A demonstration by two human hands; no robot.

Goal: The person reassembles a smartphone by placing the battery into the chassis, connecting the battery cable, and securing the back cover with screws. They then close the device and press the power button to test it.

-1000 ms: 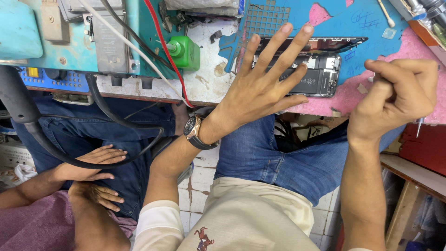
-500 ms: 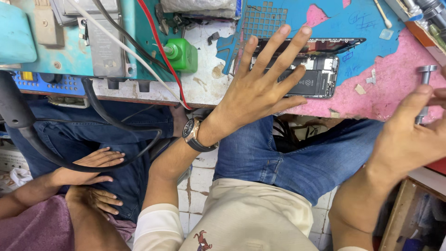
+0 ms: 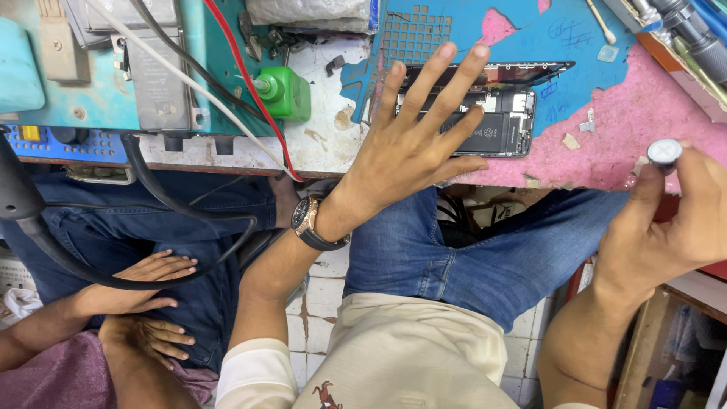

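Observation:
An opened phone with its insides showing lies on the worn blue and pink bench mat. My left hand, with a dark wristwatch on its wrist, rests flat with spread fingers on the phone's left half. My right hand is off the bench's near right edge. It grips a screwdriver, of which only the round silver end cap shows above the fingers. The shaft and tip are hidden in the hand.
A green bottle stands on the bench left of the phone, beside red, white and black cables. Tools lie at the far right. Another person's hands rest on their lap at lower left.
My right hand has drawn back from the bench toward the right edge and turned, so the screwdriver's silver cap now points up. My left hand stays spread on the phone.

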